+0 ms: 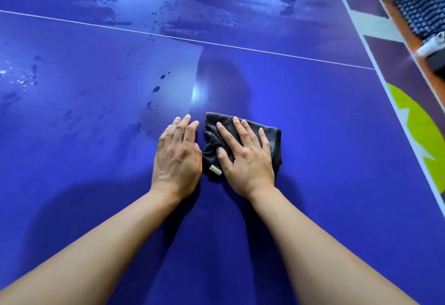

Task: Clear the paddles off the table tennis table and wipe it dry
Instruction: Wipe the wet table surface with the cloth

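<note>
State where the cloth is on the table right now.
In the head view the cloth lies flat on the blue table, just right of centre, pressed under the right hand, with the left hand beside it.

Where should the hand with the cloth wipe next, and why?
Probably slide forward and to the left. The right hand lies flat on the dark cloth on a patch of the blue table that looks dry, while drops and wet streaks show just ahead on the left, beyond the left hand.
</note>
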`<action>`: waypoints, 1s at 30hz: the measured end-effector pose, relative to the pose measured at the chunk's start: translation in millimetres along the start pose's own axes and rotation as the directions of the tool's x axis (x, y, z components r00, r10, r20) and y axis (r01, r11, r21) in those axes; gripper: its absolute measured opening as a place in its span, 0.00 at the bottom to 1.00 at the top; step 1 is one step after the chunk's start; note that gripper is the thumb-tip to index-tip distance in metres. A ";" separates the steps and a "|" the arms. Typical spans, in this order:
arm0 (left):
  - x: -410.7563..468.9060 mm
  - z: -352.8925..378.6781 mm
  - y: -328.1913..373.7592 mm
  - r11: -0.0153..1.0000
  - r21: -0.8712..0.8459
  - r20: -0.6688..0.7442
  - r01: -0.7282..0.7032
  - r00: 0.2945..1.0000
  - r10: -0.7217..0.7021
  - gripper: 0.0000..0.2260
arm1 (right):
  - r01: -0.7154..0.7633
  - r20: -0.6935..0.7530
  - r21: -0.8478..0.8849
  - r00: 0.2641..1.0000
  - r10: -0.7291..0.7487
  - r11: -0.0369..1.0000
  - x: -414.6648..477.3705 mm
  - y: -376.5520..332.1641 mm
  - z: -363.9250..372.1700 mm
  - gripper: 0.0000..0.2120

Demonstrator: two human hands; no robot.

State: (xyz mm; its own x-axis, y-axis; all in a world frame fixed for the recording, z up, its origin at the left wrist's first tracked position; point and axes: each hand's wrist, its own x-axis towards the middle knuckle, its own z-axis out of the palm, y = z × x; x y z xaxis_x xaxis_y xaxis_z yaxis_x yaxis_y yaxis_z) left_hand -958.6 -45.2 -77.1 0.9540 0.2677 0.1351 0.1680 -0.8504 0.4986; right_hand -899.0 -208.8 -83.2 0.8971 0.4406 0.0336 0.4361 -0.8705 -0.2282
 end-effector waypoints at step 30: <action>90.7 53.3 55.5 0.973 0.217 0.088 0.077 0.991 -0.098 0.28 | -0.068 0.066 0.082 0.996 0.062 0.994 221.2 133.2 -19.0 0.29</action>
State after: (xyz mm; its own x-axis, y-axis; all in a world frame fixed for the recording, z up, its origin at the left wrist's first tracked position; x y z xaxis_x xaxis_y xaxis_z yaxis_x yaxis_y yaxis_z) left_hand -849.6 -92.3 -82.8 0.9509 0.3093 0.0099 0.2911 -0.9050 0.3101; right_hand -641.1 -231.4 -87.7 0.9159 0.3989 -0.0453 0.3669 -0.8775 -0.3090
